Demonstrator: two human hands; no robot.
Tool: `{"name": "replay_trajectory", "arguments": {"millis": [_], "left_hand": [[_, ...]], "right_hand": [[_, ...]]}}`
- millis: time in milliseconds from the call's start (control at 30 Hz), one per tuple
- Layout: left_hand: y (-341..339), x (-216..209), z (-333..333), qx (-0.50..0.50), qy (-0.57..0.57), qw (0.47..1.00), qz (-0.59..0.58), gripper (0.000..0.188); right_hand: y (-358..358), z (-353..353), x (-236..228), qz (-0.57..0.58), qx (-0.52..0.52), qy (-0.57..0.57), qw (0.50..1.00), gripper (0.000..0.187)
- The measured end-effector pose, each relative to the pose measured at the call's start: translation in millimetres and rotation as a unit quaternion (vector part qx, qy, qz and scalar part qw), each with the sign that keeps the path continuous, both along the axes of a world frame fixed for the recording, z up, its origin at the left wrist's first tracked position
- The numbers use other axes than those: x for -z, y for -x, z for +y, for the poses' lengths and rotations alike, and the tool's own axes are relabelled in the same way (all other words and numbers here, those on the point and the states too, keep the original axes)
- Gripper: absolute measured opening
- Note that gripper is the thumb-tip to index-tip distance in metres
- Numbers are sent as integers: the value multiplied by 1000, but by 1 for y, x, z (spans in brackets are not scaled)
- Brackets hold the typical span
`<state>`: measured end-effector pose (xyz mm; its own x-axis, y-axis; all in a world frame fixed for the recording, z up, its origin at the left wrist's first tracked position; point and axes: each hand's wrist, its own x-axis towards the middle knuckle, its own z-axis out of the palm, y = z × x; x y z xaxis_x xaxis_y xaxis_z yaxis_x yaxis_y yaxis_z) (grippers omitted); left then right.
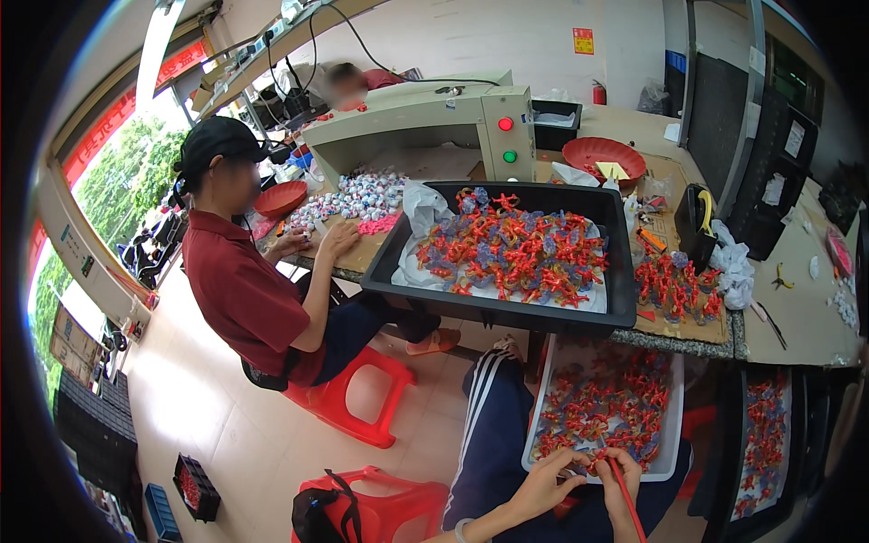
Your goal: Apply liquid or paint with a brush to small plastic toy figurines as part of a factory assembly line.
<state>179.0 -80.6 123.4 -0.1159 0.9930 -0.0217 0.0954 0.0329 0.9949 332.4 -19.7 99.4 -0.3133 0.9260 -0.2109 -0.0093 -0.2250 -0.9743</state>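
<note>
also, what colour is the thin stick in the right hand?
The thin stick is red; best seen in the head view.

Bright little workshop, plain white wall (507, 45) at the back, trees outside on the left.
Most of the daylight pours in through the big opening (136, 185) on that side (window or doorway, can't tell), with a red banner (101, 131) strung across it and a long white light fitting (156, 59) hanging nearby. Floor's (240, 421) pale tile, kinda shiny, with a proper glare patch on the left. Seating is chunky red plastic: one stool (328, 398) by the long workbench (792, 312), another stool (407, 498) nearer the lower edge. There's also a red-and-yellow poster (583, 41) on the wall, a fire extinguisher (598, 93) below it, and a metal post (689, 63) on the right.
</note>
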Motion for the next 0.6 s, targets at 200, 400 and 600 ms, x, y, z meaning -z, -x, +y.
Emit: {"name": "replay_trajectory", "arguments": {"millis": [200,400,600], "left_hand": [[0,-1,0,2,0,1000,7,30],[-1,-2,0,3,1,1000,5,30],[-1,-1,0,7,-3,1000,0,29]], "right_hand": [[-1,0,4,7,1,1,1000,14],[-2,0,5,4,1,3,1000,14],[-1,-1,2,7,-1,0,1000,14]]}}
